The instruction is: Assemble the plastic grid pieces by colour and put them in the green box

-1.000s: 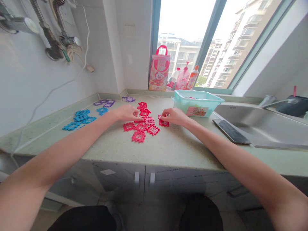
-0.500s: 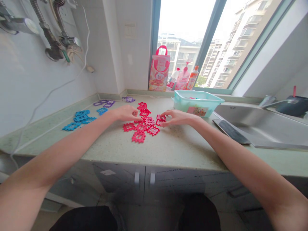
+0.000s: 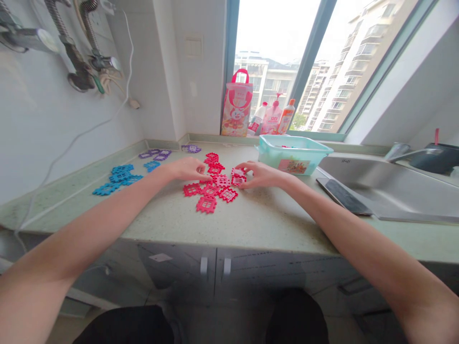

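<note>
Several red interlocking plastic building pieces with window-like openings lie in a loose, partly overlapping group on the counter. My left hand is at the left of this group, fingers curled in, tips down by a partly covered red piece; whether they grip it is hidden. On the right side, my right hand has its thumb and fingers around the edges of another red building piece, which looks slightly tilted. A red piece with a paler face lies between the two hands.
Blue pieces and purple pieces lie to the left. Behind my right hand stands a light-green plastic tub with some red inside. A phone rests by the sink. A bag and bottles line the windowsill.
The red piece at my right hand has shifted slightly and shows more of its face. My left hand has stayed almost still, and the other pieces lie as before.
</note>
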`<state>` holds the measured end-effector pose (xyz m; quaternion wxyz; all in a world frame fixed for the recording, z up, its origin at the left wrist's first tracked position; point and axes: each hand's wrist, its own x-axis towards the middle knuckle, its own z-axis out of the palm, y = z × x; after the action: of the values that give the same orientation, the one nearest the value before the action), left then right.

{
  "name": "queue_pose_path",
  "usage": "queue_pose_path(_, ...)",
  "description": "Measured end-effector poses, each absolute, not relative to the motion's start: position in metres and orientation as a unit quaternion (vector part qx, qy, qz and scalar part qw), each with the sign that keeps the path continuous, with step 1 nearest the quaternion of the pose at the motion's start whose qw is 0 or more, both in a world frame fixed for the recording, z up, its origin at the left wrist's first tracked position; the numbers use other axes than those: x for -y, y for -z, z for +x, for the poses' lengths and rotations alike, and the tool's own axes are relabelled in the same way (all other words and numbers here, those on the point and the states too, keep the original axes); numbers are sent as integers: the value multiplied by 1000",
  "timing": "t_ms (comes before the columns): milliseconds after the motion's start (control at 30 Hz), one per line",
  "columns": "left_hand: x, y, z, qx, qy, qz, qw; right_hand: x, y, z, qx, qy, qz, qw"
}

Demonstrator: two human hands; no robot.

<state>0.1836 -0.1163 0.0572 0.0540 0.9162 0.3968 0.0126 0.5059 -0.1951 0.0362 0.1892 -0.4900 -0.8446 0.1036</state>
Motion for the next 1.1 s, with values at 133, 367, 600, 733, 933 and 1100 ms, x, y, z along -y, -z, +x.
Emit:
queue_pose_path(133, 118, -59, 184, -393, -9, 918, 51, 193, -36, 508, 840, -126, -477, 226)
queue_pose_path(367, 121, -60, 185, -395, -6, 917, 55, 194, -32, 505, 854, -139, -433, 254)
queue_pose_path(600, 120, -61, 185, -391, -7, 918, 61, 201, -25, 480, 875, -135, -377, 273)
queue_pose_path(733, 122, -62, 187, -394, -7, 917, 58, 204, -22, 466, 887, -113, -358, 269)
queue_pose_path(933, 124, -62, 187, -395, -8, 917, 60, 209, -23, 462, 888, -112, -365, 256)
queue_pose_path(1100, 122, -62, 187, -390, -11, 919, 60, 207, -22, 463, 895, -112, -361, 236)
